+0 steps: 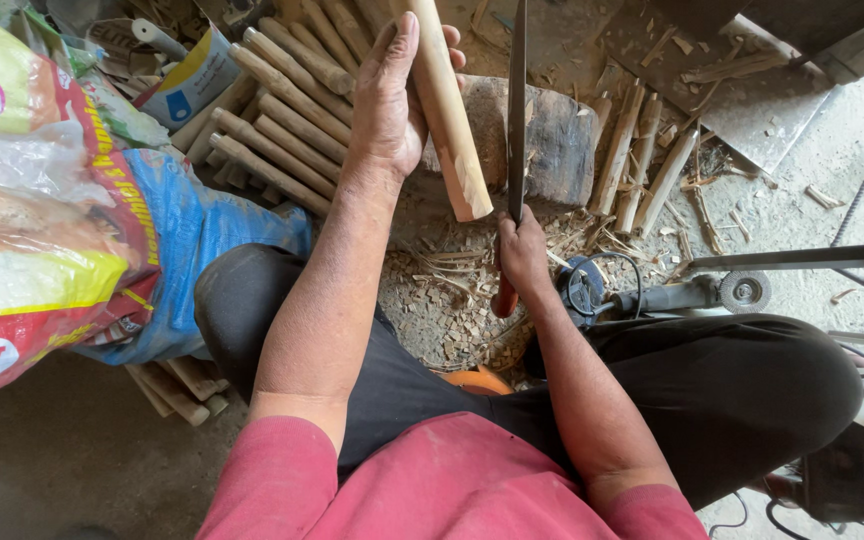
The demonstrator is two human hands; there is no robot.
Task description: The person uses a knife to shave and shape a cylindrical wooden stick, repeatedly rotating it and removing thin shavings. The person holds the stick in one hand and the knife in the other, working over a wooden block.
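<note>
My left hand [390, 100] grips a pale round wooden stick [447, 120], held slanted with its cut lower end near a dark wooden chopping block [557, 140]. My right hand [522, 252] is closed around the reddish handle of a long machete [517, 110], whose blade points up and away, just right of the stick. Blade and stick are close, about a hand's width apart. Wood chips [442, 300] lie heaped on the ground below both hands, between my knees.
A pile of trimmed round sticks [282, 110] lies at the upper left. Rough split sticks [642, 170] lean right of the block. Filled plastic sacks [42, 200] stand at left. An angle grinder [672, 293] with cable rests by my right knee. A metal bar [802, 257] crosses right.
</note>
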